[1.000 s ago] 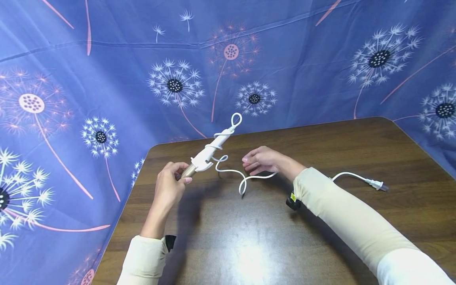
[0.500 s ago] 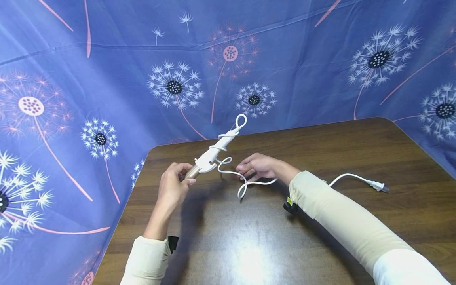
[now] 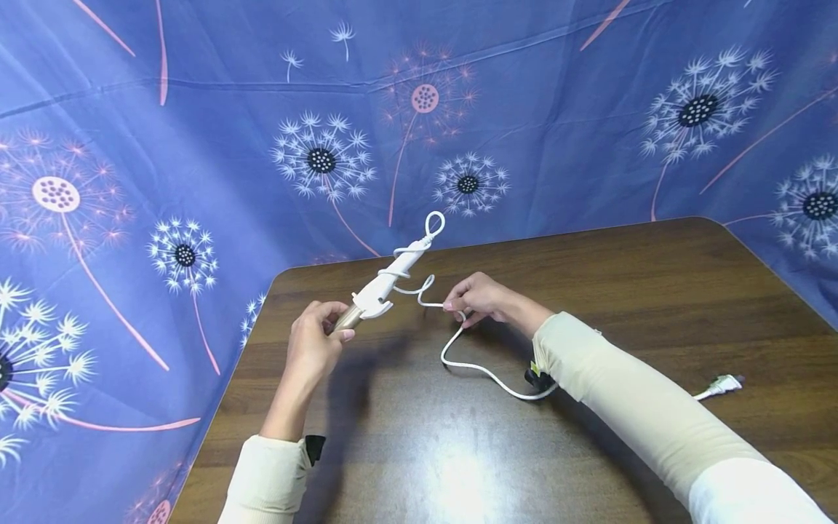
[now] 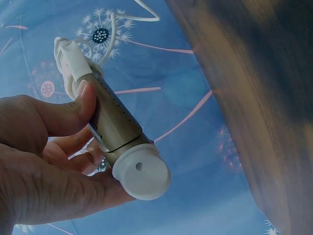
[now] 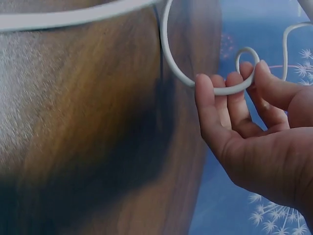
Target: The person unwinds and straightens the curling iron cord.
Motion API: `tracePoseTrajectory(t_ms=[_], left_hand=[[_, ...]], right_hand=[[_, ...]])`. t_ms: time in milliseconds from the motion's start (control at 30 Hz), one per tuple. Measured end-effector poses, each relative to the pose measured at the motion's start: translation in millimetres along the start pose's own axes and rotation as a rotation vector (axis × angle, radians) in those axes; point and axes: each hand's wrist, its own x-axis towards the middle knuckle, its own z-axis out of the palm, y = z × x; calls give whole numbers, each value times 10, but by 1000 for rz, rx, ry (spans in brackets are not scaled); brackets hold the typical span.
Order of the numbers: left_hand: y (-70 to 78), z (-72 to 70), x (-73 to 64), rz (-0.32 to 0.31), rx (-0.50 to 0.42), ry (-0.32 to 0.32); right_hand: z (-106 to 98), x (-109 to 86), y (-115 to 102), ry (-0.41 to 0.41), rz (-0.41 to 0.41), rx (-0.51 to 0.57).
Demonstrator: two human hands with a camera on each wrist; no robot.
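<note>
My left hand (image 3: pixel 314 338) holds a curling iron (image 3: pixel 386 285) up over the left of the table, by its gold barrel (image 4: pixel 115 117). The white handle slants up and away, with the white cord wound around it and a small loop at its end. In the left wrist view, thumb and fingers grip the barrel just behind its round white end cap (image 4: pixel 144 171). To the right, my right hand (image 3: pixel 487 297) pinches the loose cord (image 3: pixel 481 369) between thumb and fingers. A small cord loop (image 5: pixel 247 51) stands at the fingertips in the right wrist view.
The brown wooden table (image 3: pixel 622 276) reaches back to a blue curtain (image 3: pixel 556 145) printed with dandelions. On the right, beyond my sleeve (image 3: pixel 622 393), lies the cord's white plug (image 3: pixel 723 384). Part of the cord passes out of sight behind that forearm.
My right hand, earlier beside the cord with nothing pinched, now pinches it. The cord's slack has swung toward me, and the plug has shifted nearer and slightly right. The left hand keeps its grip.
</note>
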Motion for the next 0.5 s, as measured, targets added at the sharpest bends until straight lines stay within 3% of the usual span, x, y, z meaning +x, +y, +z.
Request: tracePoseTrajectory(t_ms=[500], left_hand=[[-70, -17, 10, -19, -7, -20]], right_hand=[[-321, -66, -162, 208, -30, -74]])
